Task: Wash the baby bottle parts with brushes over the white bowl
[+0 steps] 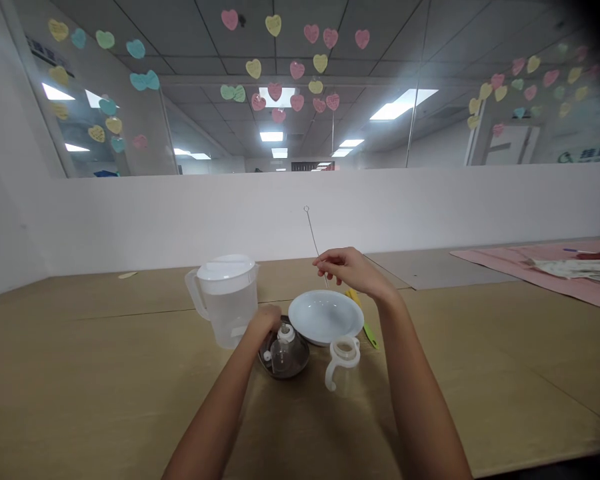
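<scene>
Step in hand, my read: right hand [347, 267] has the thin wire rod [311, 228] in a narrow fingertip pinch, above the far rim of the bowl [326, 317]. Rod tilted, small loop up top; lower end too small to make out. Steering it calls for a light pinch, since thin wire probably flexes.

Left hand [268, 319] is left of the bowl, at the dark tray [286, 375]; fingers partly hidden, can't tell if they grip anything.

Materials: bowl is glossy, pale, round, wide-rimmed. Tray is smooth and rounded, with clear plastic parts [281, 357] in it. Left of bowl, past tray: translucent pitcher [230, 303], white lid, side handle. Near side of bowl: clear cup [344, 363], white handled collar. Right of bowl: slim green handle [371, 336].
</scene>
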Action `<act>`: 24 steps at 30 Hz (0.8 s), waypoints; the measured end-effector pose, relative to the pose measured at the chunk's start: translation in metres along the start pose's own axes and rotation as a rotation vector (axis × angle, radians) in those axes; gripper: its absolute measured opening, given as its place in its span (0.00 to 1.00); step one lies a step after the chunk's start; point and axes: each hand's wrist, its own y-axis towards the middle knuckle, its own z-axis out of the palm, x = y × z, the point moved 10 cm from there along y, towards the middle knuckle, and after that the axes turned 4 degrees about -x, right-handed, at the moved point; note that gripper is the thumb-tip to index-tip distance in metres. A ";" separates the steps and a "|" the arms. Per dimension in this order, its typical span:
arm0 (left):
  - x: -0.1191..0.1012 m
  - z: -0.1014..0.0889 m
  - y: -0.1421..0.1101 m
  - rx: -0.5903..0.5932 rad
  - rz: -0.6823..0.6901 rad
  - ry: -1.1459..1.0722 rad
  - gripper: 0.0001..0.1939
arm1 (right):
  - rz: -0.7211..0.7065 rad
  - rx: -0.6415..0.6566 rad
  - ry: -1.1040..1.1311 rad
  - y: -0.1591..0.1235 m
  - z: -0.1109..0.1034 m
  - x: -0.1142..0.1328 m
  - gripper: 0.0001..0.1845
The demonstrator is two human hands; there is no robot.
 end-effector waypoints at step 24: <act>-0.055 -0.123 -0.054 -0.479 0.467 -0.947 0.09 | -0.128 -0.261 0.070 0.000 -0.019 0.014 0.10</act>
